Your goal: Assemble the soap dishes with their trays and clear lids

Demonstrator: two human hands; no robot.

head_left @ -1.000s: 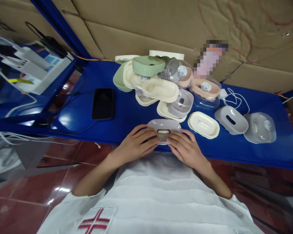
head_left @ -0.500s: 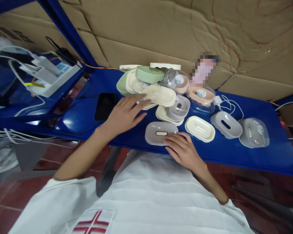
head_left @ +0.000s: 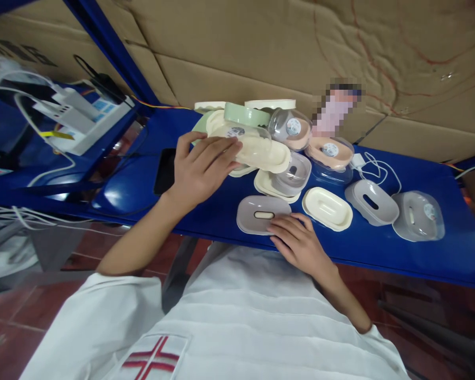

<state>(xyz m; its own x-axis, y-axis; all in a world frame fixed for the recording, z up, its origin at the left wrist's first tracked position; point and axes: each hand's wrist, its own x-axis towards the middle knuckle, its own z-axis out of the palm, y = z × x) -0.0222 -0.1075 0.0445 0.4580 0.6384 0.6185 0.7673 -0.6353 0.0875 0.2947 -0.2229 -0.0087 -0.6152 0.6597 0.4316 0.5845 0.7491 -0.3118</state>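
My left hand (head_left: 206, 169) reaches over the pile with its fingers spread. Its fingertips are at the left end of a cream oval tray (head_left: 275, 157) and near a clear lid (head_left: 257, 133); whether they touch is hard to tell. The thumb tip is partly lost against the pale pieces. My right hand (head_left: 301, 243) lies with stretched fingers on the right end of a grey oval soap dish (head_left: 247, 215), which sits flat by the table's front edge and has a slot in its middle. Right of this dish lies a cream tray (head_left: 326, 209).
Behind are a green dish (head_left: 247, 114) and peach dishes with clear lids (head_left: 329, 152). Grey soap dishes (head_left: 371, 202) stand at the right, one lidded (head_left: 418, 216). A black phone (head_left: 165, 171) lies at the left, a power strip (head_left: 98, 124) beyond it. Cardboard (head_left: 229, 53) backs the blue table (head_left: 399, 253).
My left hand has moved slightly up and right, now covering part of the phone and the green dish. My right hand stays on the grey dish. The view has shifted a little.
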